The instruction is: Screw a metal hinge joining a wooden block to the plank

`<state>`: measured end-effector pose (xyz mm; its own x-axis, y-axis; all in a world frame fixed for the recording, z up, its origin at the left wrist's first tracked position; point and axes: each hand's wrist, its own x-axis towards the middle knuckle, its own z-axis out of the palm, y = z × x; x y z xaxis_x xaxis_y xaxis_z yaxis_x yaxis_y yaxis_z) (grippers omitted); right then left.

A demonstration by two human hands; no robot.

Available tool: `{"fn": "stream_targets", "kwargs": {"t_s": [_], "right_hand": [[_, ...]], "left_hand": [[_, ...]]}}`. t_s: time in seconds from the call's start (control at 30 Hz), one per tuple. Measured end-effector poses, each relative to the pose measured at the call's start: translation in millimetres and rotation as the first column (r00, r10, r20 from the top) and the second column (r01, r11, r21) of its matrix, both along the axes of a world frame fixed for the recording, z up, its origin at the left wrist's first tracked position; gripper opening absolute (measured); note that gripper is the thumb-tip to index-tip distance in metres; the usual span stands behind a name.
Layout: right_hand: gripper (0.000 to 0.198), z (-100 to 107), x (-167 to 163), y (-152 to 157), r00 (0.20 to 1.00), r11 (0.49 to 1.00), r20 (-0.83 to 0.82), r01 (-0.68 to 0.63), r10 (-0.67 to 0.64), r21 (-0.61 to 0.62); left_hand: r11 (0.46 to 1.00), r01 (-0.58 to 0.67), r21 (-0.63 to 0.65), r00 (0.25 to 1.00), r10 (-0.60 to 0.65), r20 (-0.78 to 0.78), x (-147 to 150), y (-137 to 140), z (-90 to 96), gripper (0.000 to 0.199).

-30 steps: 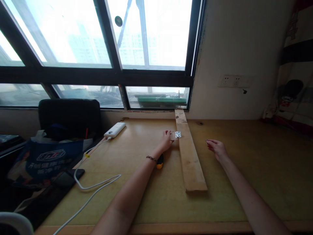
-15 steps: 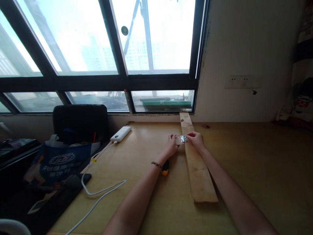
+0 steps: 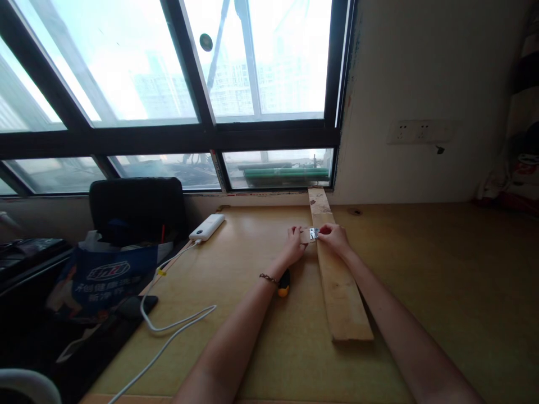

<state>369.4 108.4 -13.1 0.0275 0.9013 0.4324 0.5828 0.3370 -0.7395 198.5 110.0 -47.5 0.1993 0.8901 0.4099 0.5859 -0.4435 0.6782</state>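
A long wooden board lies lengthwise on the table. Over its left edge, near the far part, a small shiny metal hinge sits against a short piece of wood. My left hand is closed round the left end of that short wood piece. From the other side, my right hand pinches at the hinge's right edge, its fingertips close together over the board. Whether a tiny part is also between those fingertips is too small to tell. A black-and-orange tool lies partly hidden behind my left wrist.
On the left of the wooden table a white power bank trails a white cable. A black chair with a blue bag stands beyond the left edge. Behind are a window and a wall socket.
The view has shifted slightly, so everything sits a little higher in the picture. Both hands keep nearly the same hold at the hinge and the short wood piece.
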Motion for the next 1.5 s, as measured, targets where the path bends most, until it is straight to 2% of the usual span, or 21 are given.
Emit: {"fn": "stream_targets", "kwargs": {"t_s": [0.2, 0.33, 0.4, 0.53, 0.63, 0.87, 1.2, 1.5], "right_hand": [[0.01, 1.5, 1.7, -0.6, 0.999, 0.999, 0.032, -0.036, 0.036, -0.006], [0.017, -0.5, 3.1, 2.0, 0.998, 0.997, 0.026, -0.056, 0.057, -0.059], [0.03, -0.5, 3.2, 2.5, 0.995, 0.997, 0.062, -0.069, 0.072, -0.044], [0.07, 2.0, 1.5, 1.0, 0.97, 0.988, 0.205, -0.147, 0.133, 0.053], [0.081, 4.1, -1.9, -0.9, 0.936, 0.985, 0.319, -0.167, 0.147, 0.034], [0.077, 7.9, -9.6, -3.6, 0.875, 0.996, 0.475, -0.08, 0.092, -0.046], [0.079, 10.9, -9.9, -2.5, 0.861, 0.995, 0.501, -0.061, 0.089, -0.074], [0.077, 11.7, -9.6, -1.4, 0.864, 0.994, 0.493, -0.069, 0.1, -0.081]], "left_hand": [[1.0, 0.013, 0.004, 1.0, -0.013, -0.003, -1.3, 2.1, -2.4, 0.063], [1.0, 0.014, 0.016, 1.0, -0.014, -0.021, -1.8, 2.9, -3.5, 0.062], [1.0, 0.01, 0.016, 1.0, -0.01, -0.026, -1.8, 2.7, -2.9, 0.062], [1.0, 0.017, 0.011, 1.0, -0.017, -0.024, -1.6, 0.6, 0.2, 0.062], [1.0, 0.015, 0.019, 1.0, -0.015, -0.025, -1.2, -0.7, 1.8, 0.061], [1.0, -0.004, 0.026, 0.999, 0.005, -0.047, -1.1, 2.3, -1.5, 0.062], [0.997, 0.009, 0.073, 0.998, -0.005, -0.059, -4.3, 1.5, -0.7, 0.06], [0.998, 0.024, 0.051, 1.0, -0.023, -0.02, -5.6, 1.9, -1.7, 0.07]]}}
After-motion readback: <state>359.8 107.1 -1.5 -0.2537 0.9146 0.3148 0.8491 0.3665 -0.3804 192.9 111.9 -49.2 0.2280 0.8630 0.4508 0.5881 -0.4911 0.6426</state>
